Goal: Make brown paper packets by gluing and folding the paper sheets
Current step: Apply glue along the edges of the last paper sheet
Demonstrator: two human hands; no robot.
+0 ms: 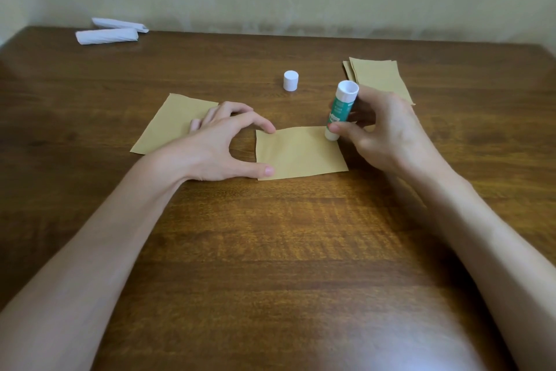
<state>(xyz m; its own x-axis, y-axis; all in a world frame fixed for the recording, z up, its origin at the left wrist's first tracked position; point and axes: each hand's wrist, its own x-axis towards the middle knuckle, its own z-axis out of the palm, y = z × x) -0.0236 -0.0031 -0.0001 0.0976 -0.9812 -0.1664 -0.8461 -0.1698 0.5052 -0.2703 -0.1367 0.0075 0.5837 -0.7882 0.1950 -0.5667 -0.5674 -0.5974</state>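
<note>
light: soft, even, fairly bright | glare: pale sheen at near edge of brown wooden table | shadows: faint | edges: bowed, slightly soft

Bare table spreads nearside (upright cap stands farther back).

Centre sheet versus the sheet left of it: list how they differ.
The centre sheet is pressed at its left edge by forefinger and thumb of the left hand; the left sheet is partly behind that hand. The glue stick, held by the right hand, touches the centre sheet's far right corner, not the left sheet. The centre sheet lies across the view; the left sheet runs slantwise. Both are brown paper, flat on the table.
</note>
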